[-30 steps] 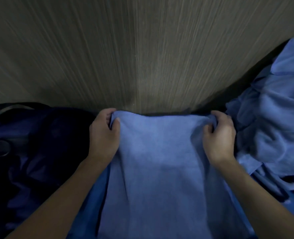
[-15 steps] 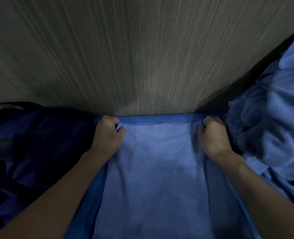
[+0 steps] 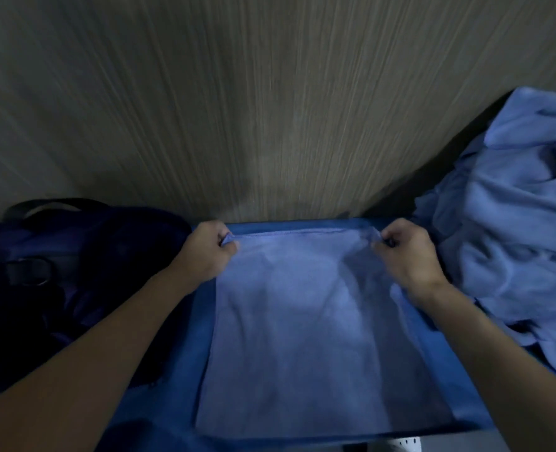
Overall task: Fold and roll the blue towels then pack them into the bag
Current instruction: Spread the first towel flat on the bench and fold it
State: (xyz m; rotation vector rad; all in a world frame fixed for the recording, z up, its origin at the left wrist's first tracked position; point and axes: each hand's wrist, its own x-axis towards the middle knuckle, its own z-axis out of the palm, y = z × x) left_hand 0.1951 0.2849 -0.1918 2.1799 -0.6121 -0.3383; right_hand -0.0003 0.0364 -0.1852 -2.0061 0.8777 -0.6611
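A light blue towel [image 3: 302,337] lies spread flat in front of me on a darker blue cloth surface [image 3: 191,321]. My left hand [image 3: 209,252] pinches the towel's far left corner. My right hand [image 3: 407,252] pinches its far right corner. Both corners sit close to the far edge of the blue surface, by the wall. A dark navy bag [image 3: 74,272] with a black strap and buckle lies to the left, touching my left forearm. A heap of crumpled blue towels [image 3: 514,239] is piled to the right.
A wood-grain wall panel [image 3: 253,109] rises directly behind the work surface. A small white object [image 3: 403,442] shows at the bottom edge. The scene is dim.
Both hands lowered the towel's far edge from a raised hold down onto the blue surface and drew it taut; the towel now lies flat.
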